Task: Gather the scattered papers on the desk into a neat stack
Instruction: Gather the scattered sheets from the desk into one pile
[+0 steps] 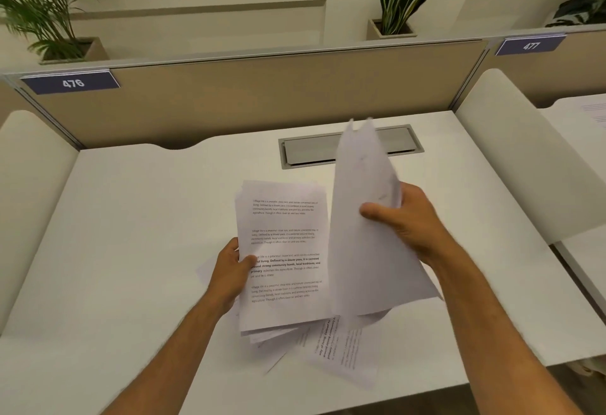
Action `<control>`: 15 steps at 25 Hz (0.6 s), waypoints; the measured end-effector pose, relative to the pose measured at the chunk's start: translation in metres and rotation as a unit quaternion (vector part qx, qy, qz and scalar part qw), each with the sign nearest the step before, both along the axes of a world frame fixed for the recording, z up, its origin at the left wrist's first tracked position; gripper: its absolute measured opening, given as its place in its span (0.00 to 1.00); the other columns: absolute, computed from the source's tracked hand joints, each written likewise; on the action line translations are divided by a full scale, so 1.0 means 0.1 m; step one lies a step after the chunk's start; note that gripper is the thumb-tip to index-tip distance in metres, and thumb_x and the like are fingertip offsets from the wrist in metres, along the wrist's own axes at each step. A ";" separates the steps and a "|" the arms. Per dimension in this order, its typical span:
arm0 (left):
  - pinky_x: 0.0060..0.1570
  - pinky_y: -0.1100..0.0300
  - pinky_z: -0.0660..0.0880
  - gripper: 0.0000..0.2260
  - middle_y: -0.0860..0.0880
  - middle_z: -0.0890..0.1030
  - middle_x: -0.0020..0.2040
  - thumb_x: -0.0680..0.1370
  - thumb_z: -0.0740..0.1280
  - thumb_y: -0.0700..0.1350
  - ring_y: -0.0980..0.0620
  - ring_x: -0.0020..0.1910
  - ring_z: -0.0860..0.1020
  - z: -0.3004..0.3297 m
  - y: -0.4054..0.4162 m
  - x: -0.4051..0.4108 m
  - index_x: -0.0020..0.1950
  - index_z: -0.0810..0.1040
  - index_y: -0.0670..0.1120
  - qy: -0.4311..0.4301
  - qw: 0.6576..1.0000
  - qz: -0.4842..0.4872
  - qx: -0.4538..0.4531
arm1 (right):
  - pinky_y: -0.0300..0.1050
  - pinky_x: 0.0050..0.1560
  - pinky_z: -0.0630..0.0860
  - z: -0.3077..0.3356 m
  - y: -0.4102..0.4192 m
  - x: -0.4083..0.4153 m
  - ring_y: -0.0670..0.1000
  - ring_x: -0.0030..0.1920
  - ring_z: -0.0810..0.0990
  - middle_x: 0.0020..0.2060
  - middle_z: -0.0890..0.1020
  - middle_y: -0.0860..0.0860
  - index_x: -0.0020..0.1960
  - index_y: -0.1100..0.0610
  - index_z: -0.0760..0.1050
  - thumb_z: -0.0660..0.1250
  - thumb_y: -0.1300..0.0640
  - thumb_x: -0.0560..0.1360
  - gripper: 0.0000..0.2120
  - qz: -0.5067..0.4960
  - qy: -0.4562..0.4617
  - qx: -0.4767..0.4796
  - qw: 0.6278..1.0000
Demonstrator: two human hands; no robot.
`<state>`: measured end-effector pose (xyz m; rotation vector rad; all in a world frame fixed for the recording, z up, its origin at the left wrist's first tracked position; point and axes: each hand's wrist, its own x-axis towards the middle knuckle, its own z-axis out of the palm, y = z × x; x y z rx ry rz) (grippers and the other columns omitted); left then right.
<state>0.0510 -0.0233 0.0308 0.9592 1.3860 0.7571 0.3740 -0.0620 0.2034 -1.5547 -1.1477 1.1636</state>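
Over the middle of the white desk (pixel 131 218), below the grey cable hatch (pixel 314 149): two bundles of printed sheets, both held up off the surface. Left hand (pixel 231 272) clamped on the left edge of the flatter bundle (pixel 285 260), thumb on the printed top page, fingers hidden beneath, probably to keep that pile square as a base. Right hand (pixel 403 221) closed round a second sheaf (pixel 364 218), thumb across its blank face, the sheaf tipped up on edge and blurred, likely angled so as to drop onto the left bundle. Beneath both, loose pages (pixel 341 345) lying askew near the desk's front edge, text running sideways, not yet collected. Edges of the left bundle fanned at the bottom, so squaring not yet done. Judged roughly halfway: merge first, then pick up the strays, then tap the edges flush.
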 end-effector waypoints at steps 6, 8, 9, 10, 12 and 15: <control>0.43 0.47 0.86 0.18 0.50 0.89 0.54 0.79 0.68 0.36 0.45 0.49 0.88 0.01 -0.04 0.19 0.61 0.81 0.57 -0.048 0.999 -0.014 0.004 | 0.47 0.38 0.69 -0.46 0.05 -1.25 0.59 0.45 0.81 0.47 0.83 0.55 0.55 0.52 0.75 0.67 0.44 0.76 0.14 0.120 -0.399 0.032 0.909; 0.42 0.54 0.85 0.16 0.50 0.89 0.52 0.77 0.70 0.36 0.47 0.49 0.88 -0.01 -0.07 0.22 0.58 0.83 0.56 -0.057 0.998 -0.013 0.005 | 0.46 0.38 0.66 -0.77 0.04 -1.50 0.59 0.44 0.81 0.47 0.82 0.56 0.54 0.55 0.73 0.66 0.45 0.77 0.14 0.151 -0.415 0.035 0.897; 0.42 0.55 0.85 0.16 0.50 0.89 0.52 0.77 0.70 0.36 0.48 0.49 0.88 -0.03 -0.09 0.23 0.57 0.82 0.55 -0.060 0.998 -0.006 0.001 | 0.47 0.38 0.66 -0.90 0.04 -1.57 0.59 0.44 0.81 0.47 0.82 0.56 0.55 0.55 0.73 0.68 0.45 0.76 0.15 0.163 -0.413 0.023 0.896; 0.43 0.54 0.85 0.15 0.50 0.89 0.52 0.77 0.70 0.36 0.48 0.49 0.88 -0.05 -0.11 0.23 0.58 0.82 0.54 -0.063 0.998 0.000 -0.006 | 0.47 0.38 0.67 -1.00 0.04 -1.61 0.58 0.44 0.81 0.48 0.83 0.55 0.55 0.55 0.72 0.69 0.43 0.75 0.17 0.172 -0.408 0.010 0.896; 0.46 0.48 0.85 0.18 0.46 0.89 0.52 0.72 0.72 0.36 0.45 0.51 0.88 -0.09 -0.15 0.20 0.60 0.81 0.50 -0.081 0.996 0.004 -0.024 | 0.46 0.37 0.70 -1.14 0.04 -1.63 0.56 0.42 0.81 0.47 0.83 0.54 0.54 0.54 0.73 0.70 0.38 0.72 0.22 0.181 -0.391 -0.004 0.903; 0.47 0.45 0.85 0.24 0.40 0.88 0.54 0.67 0.76 0.37 0.39 0.52 0.87 -0.14 -0.19 0.15 0.62 0.80 0.45 -0.122 0.991 0.005 -0.047 | 0.44 0.36 0.71 -1.20 0.03 -1.59 0.53 0.39 0.79 0.43 0.82 0.51 0.51 0.52 0.73 0.66 0.30 0.70 0.25 0.177 -0.332 -0.019 0.926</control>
